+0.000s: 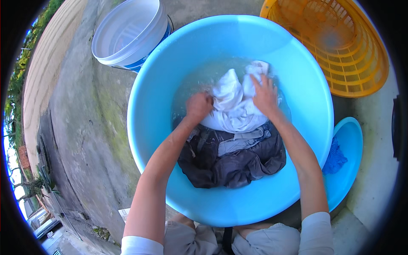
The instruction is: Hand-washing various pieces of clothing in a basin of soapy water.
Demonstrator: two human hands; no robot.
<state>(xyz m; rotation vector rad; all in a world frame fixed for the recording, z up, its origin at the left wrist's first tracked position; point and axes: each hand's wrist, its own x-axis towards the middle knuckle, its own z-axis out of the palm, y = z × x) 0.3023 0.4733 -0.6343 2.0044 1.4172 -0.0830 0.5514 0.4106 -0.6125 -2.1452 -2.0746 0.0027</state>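
Observation:
A large light-blue plastic basin point(236, 204) stands before me, with cloudy water point(204, 75) in it. In the water lies a bunched white cloth point(237, 119), two folds of it standing up. My left hand point(199, 106) is closed like a fist on the cloth's left edge. On its right part rests my right hand point(266, 97), fingers spread and slightly blurred; whether it grips the fabric is unclear. Nearer to me a wet dark garment point(236, 167) is heaped against the basin's near side. A grey-blue cloth point(237, 146) lies between the dark and white fabric.
A white plastic bucket point(127, 35) stands by the basin's far left rim. At the far right is a yellow perforated plastic basket point(344, 68), tilted. A smaller blue basin point(352, 153) with blue cloth point(336, 157) sits at the right. Concrete ground point(86, 137) extends leftward.

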